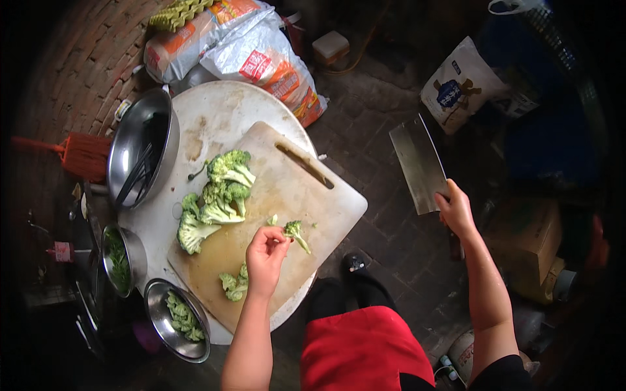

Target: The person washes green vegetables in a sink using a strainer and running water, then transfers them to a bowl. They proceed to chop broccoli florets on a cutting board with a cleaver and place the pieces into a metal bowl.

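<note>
Between the thumb and fingers of my left hand (pixel 264 264) is a small broccoli floret (pixel 296 235), held just over the plastic cutting board (pixel 274 183). My right hand (pixel 456 209) grips a Chinese cleaver (pixel 419 166) by its handle, out to the right of the board, blade pointing away from me. Larger cut broccoli pieces (pixel 215 203) lie in a cluster on the board's left side. Nearer to me, a few small florets (pixel 234 282) rest on it, partly behind my left wrist. A pale scrap (pixel 272 220) lies beside my fingertips.
The board sits on a round white table (pixel 188 122). Along its left edge stand a large steel bowl (pixel 166 132) with dark utensils, a bowl of green vegetables (pixel 139 266), and a bowl of broccoli pieces (pixel 203 349). Printed bags (pixel 281 58) lie behind; a white sack (pixel 455 88) stands right.
</note>
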Tool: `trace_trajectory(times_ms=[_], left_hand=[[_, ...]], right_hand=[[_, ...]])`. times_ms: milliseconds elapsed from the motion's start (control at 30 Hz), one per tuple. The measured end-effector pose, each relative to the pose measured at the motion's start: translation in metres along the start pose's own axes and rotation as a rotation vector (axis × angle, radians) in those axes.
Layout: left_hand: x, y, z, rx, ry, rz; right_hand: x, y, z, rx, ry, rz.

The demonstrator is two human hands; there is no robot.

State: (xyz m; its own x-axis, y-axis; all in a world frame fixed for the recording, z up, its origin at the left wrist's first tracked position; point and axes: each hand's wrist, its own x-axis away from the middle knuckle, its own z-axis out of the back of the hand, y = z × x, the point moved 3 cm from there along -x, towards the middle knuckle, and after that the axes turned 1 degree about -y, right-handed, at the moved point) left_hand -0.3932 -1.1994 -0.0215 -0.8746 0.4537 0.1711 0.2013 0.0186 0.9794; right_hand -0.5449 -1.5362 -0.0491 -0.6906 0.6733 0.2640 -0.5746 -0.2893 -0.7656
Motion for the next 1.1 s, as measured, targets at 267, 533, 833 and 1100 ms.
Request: trace_trajectory(times_ms=[267,533,833,1100], left_hand=[[0.013,-0.003,0.015,0.006,0.050,0.065],[0.052,0.006,0.078,-0.070,0.464,0.001],[0.135,-0.033,0.152,-0.833,0.662,0.021],[0.104,-0.054,0.118,-0.815,0.606,-0.120]], right_hand=[[-0.003,-0.017,-0.011,-0.095,-0.416,-0.035],[0.021,-0.035,-0.045,-0.218,-0.515,-0.054],[0.093,-0.055,-0.140,-0.144,-0.908,-0.106],[0.138,-0.078,-0.216,-0.071,-1.029,-0.014]])
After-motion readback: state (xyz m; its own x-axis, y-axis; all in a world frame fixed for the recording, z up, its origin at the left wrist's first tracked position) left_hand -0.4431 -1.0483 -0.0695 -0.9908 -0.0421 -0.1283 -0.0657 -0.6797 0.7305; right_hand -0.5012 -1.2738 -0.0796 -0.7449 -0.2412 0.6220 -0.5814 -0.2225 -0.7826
